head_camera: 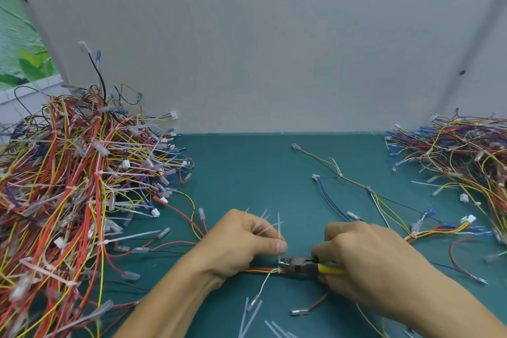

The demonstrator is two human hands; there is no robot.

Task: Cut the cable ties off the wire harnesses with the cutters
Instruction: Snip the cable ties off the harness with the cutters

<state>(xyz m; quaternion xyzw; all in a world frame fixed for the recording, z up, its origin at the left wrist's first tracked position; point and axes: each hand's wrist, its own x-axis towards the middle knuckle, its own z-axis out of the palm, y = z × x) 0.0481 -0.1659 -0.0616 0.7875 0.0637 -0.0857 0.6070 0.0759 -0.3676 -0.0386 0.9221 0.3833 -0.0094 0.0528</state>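
A harness of red, yellow and white wires [260, 270] lies on the green mat near me. My left hand [241, 241] pinches the upright tail of a white cable tie [279, 230] bound round that harness, with several loose tie strips also between its fingers. My right hand [367, 258] grips the yellow-handled cutters [304, 265]. Their dark jaws sit at the tie where it wraps the wires. The rest of this harness runs off to the right under my right hand.
A tall heap of tied harnesses [76, 186] fills the left side. A lower pile of harnesses [466, 151] lies at the right. Cut tie strips [252, 313] are scattered at the near edge. A grey wall [274, 49] closes the back of the green mat [247, 173].
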